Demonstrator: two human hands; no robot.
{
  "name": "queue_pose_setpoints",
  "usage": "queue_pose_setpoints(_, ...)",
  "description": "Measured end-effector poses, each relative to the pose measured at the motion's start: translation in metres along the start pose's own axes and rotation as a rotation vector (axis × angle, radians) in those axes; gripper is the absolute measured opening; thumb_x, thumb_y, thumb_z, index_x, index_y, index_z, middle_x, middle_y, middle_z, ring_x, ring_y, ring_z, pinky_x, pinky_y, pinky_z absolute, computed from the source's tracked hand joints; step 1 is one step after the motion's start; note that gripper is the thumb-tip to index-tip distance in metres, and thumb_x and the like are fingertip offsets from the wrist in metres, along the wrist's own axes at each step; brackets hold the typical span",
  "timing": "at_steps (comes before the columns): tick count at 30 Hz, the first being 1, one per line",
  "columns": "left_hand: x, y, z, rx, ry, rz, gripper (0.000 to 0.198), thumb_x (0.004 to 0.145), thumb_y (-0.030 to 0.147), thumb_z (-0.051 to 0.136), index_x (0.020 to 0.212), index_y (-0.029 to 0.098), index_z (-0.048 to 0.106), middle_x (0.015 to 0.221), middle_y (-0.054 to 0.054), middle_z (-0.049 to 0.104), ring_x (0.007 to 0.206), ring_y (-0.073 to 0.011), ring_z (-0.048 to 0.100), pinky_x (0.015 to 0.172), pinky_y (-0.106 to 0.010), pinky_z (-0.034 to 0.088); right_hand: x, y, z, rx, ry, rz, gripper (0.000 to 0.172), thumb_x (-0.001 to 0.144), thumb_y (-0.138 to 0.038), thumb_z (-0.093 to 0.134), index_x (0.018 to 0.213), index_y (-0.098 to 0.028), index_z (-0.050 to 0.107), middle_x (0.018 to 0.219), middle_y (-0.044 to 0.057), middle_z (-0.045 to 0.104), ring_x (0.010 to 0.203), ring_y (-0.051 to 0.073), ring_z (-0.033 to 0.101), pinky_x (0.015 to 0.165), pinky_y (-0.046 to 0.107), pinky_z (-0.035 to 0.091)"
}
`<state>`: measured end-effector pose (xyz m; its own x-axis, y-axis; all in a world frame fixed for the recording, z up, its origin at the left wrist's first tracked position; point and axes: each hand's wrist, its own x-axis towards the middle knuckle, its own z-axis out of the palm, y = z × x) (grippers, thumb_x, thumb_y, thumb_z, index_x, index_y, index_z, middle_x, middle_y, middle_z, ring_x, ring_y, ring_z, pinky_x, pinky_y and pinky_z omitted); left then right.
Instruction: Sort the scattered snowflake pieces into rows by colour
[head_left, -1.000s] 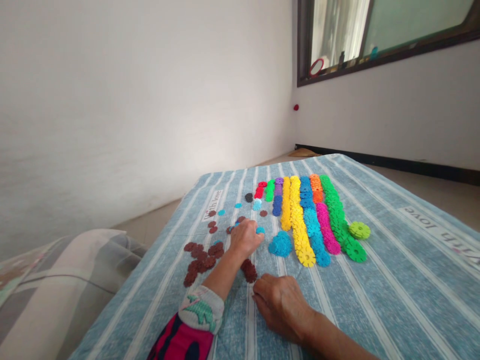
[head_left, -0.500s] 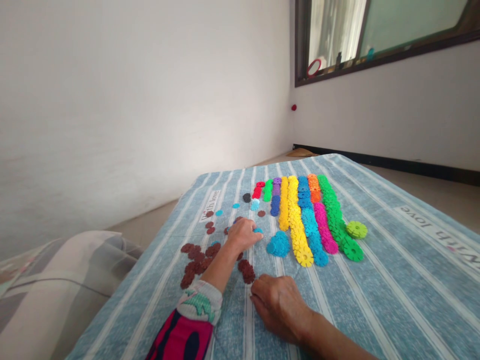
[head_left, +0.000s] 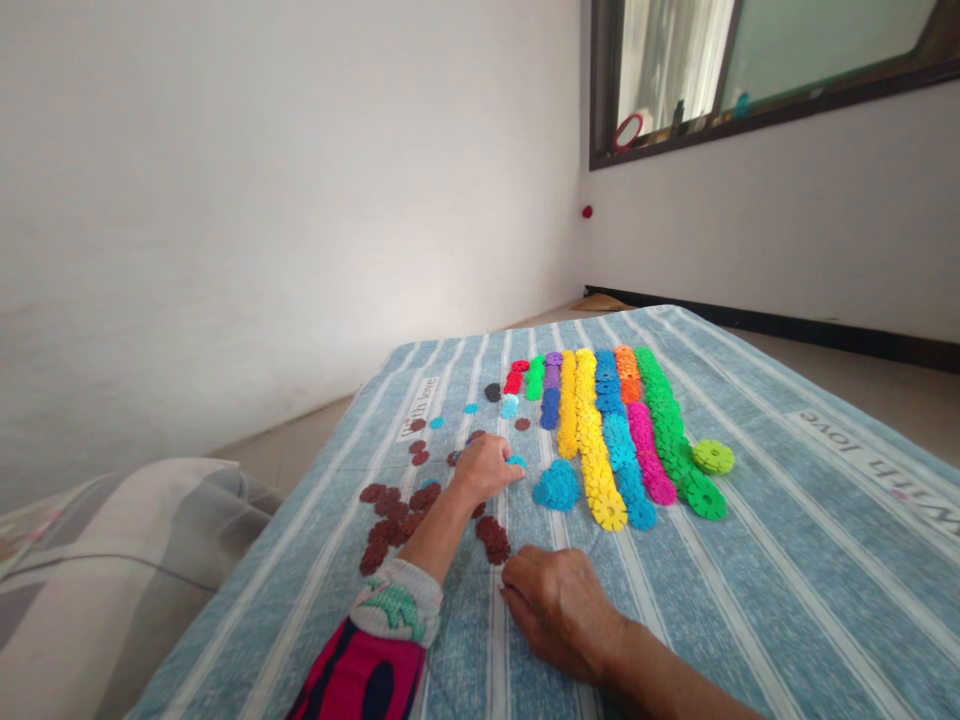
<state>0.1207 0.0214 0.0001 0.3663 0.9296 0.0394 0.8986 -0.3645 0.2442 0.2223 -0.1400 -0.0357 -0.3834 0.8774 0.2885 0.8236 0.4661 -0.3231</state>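
Left hand (head_left: 484, 467), its grip unclear, could scatter brown discs (head_left: 388, 508) should its forearm (head_left: 439, 533) drag; right hand's (head_left: 559, 603) fingers curl together, contents hidden.

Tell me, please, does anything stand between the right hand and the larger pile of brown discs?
Yes. The left forearm crosses between the right hand and the larger pile of brown discs. A smaller row of brown discs also lies just ahead of the right hand.

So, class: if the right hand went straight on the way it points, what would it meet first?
Probably the brown disc pile just ahead of the right hand, though the depth is unclear.
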Motion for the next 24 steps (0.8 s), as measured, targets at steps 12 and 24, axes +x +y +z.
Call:
queue_pose_setpoints(12,-0.01,0.019,0.006,-0.392,0.031,0.0,0.024,0.061,0.038,0.064,0.057,0.014,0.063,0.05,0.005,0.047,0.056,-0.0112,0.047,0.052,-0.022,0.033,0.0,0.001,0.003,-0.002,0.016,-0.002,0.01,0.087,-0.021,0.053,0.078,-0.02,0.058,0.077,0.0,0.066,0.062,0.015,0.062,0.049,0.028,0.027)
queue_pose_setpoints(24,-0.013,0.033,0.021,-0.376,0.018,-0.028,0.019,0.06,0.033,0.064,0.06,0.014,0.066,0.051,0.004,0.053,0.055,-0.0113,0.049,0.051,-0.021,0.034,0.0,0.0,0.001,-0.006,0.028,-0.014,0.009,0.086,-0.019,0.053,0.079,-0.02,0.058,0.076,0.001,0.067,0.061,0.016,0.061,0.048,0.028,0.028)
